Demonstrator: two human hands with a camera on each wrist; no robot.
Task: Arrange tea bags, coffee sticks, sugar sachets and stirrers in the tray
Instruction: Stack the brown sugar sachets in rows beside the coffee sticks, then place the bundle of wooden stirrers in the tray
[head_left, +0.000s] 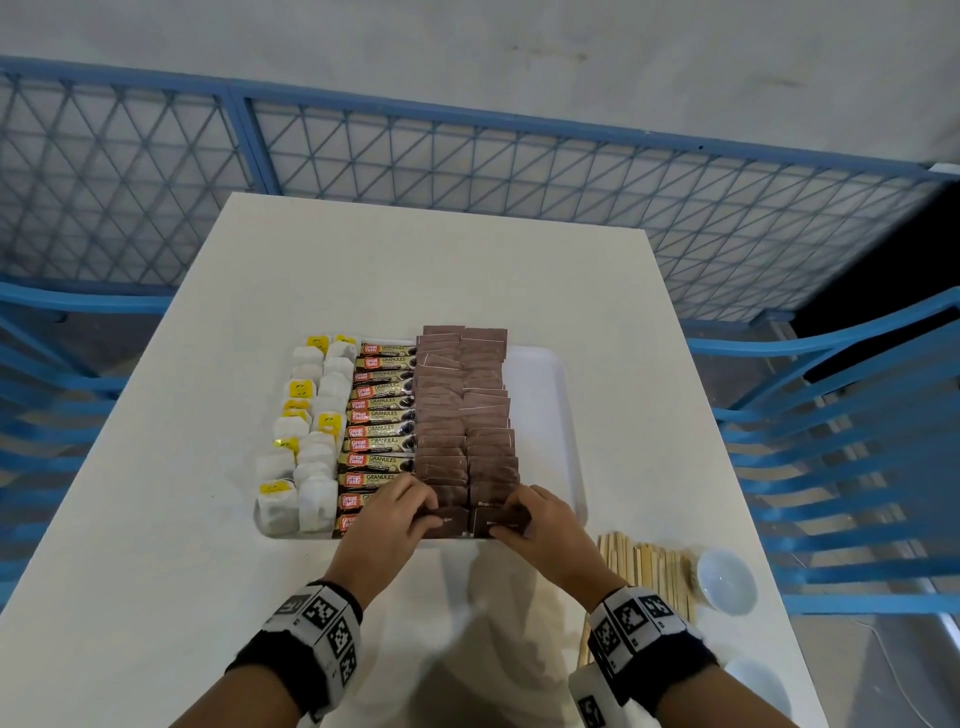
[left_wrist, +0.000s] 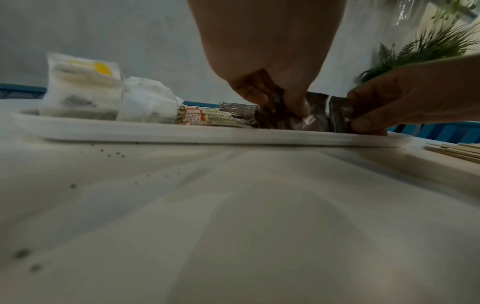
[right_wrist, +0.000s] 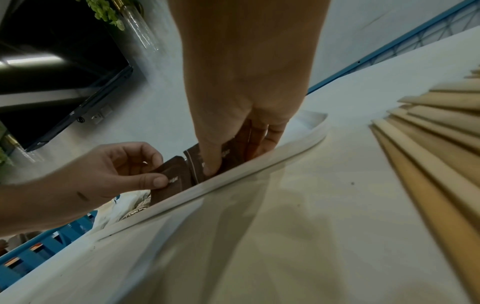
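A white tray (head_left: 540, 395) holds tea bags (head_left: 306, 447) at the left, coffee sticks (head_left: 382, 415) beside them, and two columns of brown sugar sachets (head_left: 462, 405). At the tray's near edge my left hand (head_left: 395, 512) pinches a brown sachet (head_left: 451, 521) between thumb and fingers. My right hand (head_left: 540, 519) pinches the neighbouring brown sachet (head_left: 493, 519). Both sachets (right_wrist: 174, 174) stand on edge against the tray's near rim (right_wrist: 233, 185). Wooden stirrers (head_left: 644, 577) lie on the table to the right of my right wrist. The tray's right strip is bare.
A small white bowl (head_left: 726, 579) sits right of the stirrers, with another white dish (head_left: 756, 686) near the table's front right corner. Blue chairs (head_left: 852, 441) flank the white table (head_left: 182, 545) on both sides. A blue mesh fence (head_left: 467, 182) runs behind it.
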